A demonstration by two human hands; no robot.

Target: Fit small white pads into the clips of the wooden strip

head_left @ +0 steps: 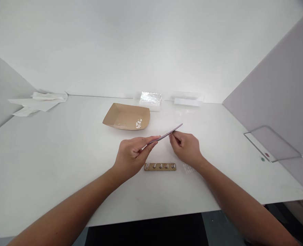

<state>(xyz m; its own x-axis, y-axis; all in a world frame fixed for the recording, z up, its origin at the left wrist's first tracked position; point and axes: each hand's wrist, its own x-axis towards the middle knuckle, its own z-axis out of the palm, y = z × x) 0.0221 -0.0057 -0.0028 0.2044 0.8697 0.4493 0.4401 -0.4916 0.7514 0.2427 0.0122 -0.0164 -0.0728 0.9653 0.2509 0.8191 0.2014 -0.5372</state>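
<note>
White walls [141, 44] enclose a white bench [64, 147]. At its far left corner lie crumpled tissues [41, 101], perhaps put there to leave the middle free. Toward the far edge, a brown paper tray [120, 114] holds white bits [138, 123]; its raised sides probably prevent scattering. The left hand [132, 155] pinches a thin flat piece [165, 134], tilted above the bench's middle, likely to keep it steady. Nearer the front edge lies a strip with metal parts [157, 167]. The right hand [184, 147] meets the piece's underside; its fingertips are partly hidden, so I cannot tell whether they grip.
</note>
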